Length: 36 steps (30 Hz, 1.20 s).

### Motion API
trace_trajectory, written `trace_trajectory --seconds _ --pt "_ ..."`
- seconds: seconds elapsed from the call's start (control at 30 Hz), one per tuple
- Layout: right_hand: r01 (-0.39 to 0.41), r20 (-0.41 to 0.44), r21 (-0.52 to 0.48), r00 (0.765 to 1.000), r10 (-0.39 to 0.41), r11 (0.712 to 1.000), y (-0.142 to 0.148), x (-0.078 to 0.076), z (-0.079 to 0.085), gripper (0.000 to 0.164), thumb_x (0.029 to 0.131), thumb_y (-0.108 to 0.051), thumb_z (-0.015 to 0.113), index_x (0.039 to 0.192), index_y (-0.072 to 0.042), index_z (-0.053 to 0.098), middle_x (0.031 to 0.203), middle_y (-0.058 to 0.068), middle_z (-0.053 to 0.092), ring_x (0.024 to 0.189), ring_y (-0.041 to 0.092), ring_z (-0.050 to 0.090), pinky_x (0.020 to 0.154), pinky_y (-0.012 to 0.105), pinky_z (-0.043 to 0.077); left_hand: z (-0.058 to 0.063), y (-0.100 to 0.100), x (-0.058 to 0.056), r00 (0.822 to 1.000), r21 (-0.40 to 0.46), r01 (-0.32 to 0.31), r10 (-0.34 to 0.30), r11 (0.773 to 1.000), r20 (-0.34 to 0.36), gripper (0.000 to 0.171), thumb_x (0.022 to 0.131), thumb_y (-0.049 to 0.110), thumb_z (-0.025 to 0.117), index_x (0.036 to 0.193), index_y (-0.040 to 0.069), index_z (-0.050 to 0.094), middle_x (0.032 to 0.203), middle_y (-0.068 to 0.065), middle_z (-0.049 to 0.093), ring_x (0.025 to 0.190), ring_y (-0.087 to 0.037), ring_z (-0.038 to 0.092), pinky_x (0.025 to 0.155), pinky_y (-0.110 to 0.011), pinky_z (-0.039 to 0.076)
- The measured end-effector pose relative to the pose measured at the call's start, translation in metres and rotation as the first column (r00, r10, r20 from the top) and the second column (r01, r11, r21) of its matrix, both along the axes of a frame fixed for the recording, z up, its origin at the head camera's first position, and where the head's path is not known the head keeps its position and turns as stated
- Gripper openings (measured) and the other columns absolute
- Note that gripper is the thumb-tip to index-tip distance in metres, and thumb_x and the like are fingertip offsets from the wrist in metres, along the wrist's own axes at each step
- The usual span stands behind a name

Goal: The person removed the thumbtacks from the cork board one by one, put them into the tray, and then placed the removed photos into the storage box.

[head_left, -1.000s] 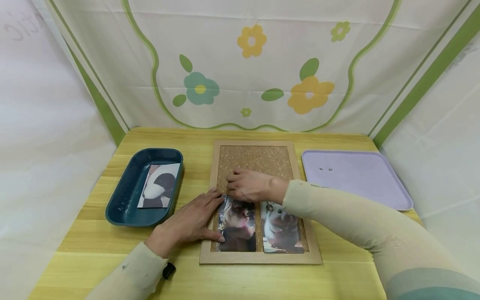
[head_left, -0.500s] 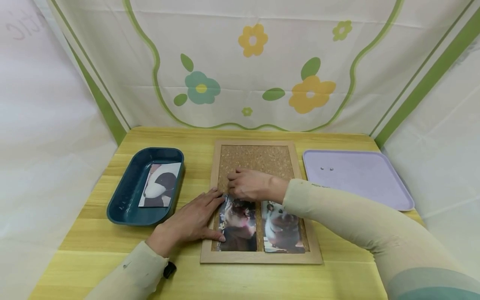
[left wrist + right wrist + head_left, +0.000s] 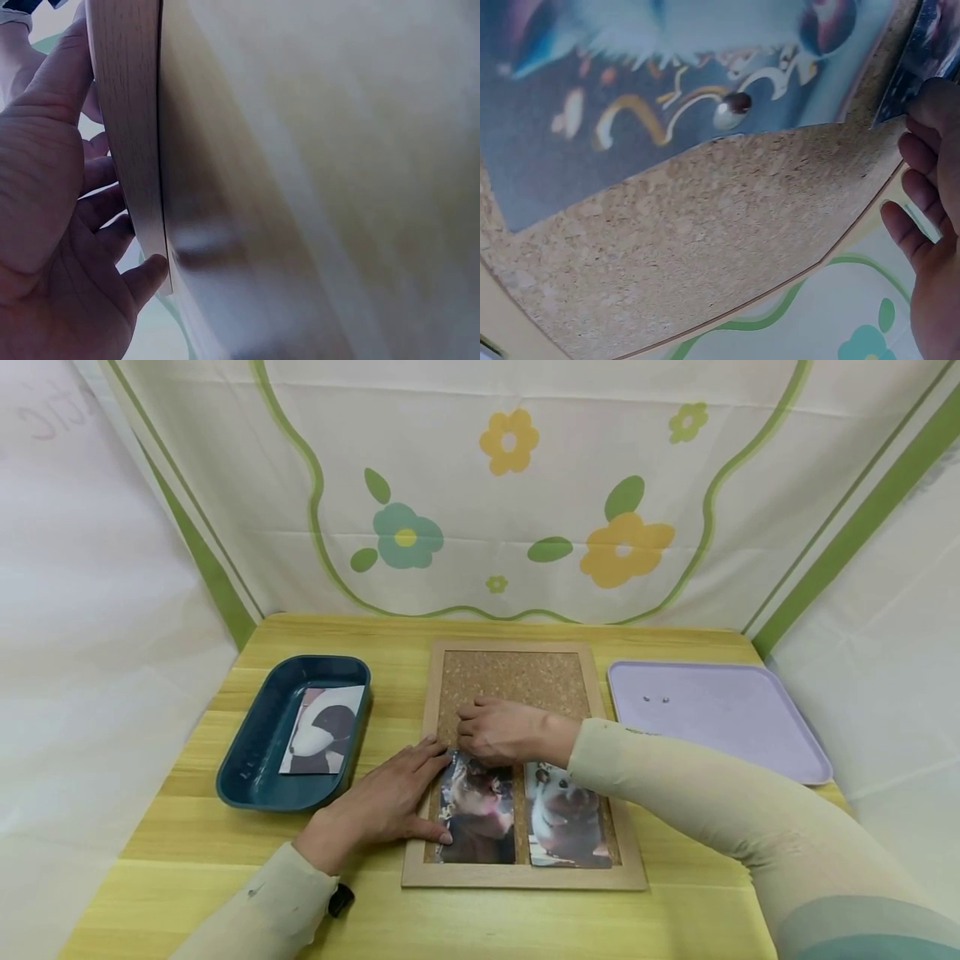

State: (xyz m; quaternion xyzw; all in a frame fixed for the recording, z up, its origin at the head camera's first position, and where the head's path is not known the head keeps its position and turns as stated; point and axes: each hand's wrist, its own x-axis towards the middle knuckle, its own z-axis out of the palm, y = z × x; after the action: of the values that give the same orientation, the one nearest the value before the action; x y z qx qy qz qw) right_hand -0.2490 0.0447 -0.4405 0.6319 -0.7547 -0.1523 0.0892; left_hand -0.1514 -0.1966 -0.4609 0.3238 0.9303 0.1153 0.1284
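Observation:
Two animal photos lie side by side on the lower part of a wood-framed corkboard (image 3: 517, 678). My left hand (image 3: 381, 806) rests across the frame's left edge, its thumb at the side of the left photo (image 3: 480, 827). Fingers bent, my right hand (image 3: 510, 732) is at that photo's top edge; in the right wrist view a fingertip (image 3: 932, 101) touches the photo's corner. Whatever may be under the fingertips is hidden, so I cannot tell if they pinch something. A shiny round-headed pin (image 3: 733, 110) sits at the top edge of the right photo (image 3: 567, 831).
On the left stands a dark blue tray (image 3: 251, 781) holding another photo (image 3: 322, 732) of a black and white animal. A lilac tray (image 3: 731, 714) on the right carries two small silvery pins (image 3: 665, 700). A white flowered cloth (image 3: 465, 493) hangs behind the table.
Both hands keep their places on the corkboard and left photo. The whole head view has shifted very slightly; nothing else visibly differs.

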Motion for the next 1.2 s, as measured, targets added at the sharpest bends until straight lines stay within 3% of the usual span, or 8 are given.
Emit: trace_trajectory --seconds 0.33,0.8,1.2 --pt "-0.076 -0.052 0.029 0.996 0.078 0.997 0.0016 -0.0042 -0.0031 0.023 0.106 -0.028 0.054 0.115 -0.017 0.072 0.112 -0.005 0.071 0.103 0.019 0.057 0.093 0.038 0.05 0.0009 0.0008 0.0002 1.0 0.008 0.006 -0.005 1.0 -0.007 0.117 0.081 0.081 0.071 0.164 0.006 0.036 0.173 -0.013 0.029 0.163 -0.03 0.018 0.129 -0.053 0.026" --pt "-0.047 -0.05 0.092 0.997 0.051 0.995 -0.0012 -0.0074 -0.0051 0.03 0.105 -0.038 0.053 0.123 -0.018 0.067 0.118 -0.001 0.068 0.112 0.019 0.057 0.098 0.038 0.049 0.0011 0.0008 0.0003 1.0 0.017 0.001 -0.001 1.0 0.002 0.116 0.081 0.08 0.072 0.163 0.006 0.037 0.173 -0.013 0.029 0.164 -0.03 0.018 0.13 -0.053 0.026" --pt "-0.038 -0.065 0.077 0.997 0.043 0.996 0.0002 -0.0055 -0.0056 0.031 0.105 -0.039 0.052 0.124 -0.018 0.066 0.119 -0.002 0.067 0.114 0.02 0.056 0.102 0.04 0.047 0.0007 0.0006 -0.0001 1.0 0.017 -0.003 0.003 1.0 0.004 0.116 0.081 0.08 0.072 0.163 0.006 0.037 0.172 -0.013 0.03 0.163 -0.03 0.018 0.129 -0.054 0.027"
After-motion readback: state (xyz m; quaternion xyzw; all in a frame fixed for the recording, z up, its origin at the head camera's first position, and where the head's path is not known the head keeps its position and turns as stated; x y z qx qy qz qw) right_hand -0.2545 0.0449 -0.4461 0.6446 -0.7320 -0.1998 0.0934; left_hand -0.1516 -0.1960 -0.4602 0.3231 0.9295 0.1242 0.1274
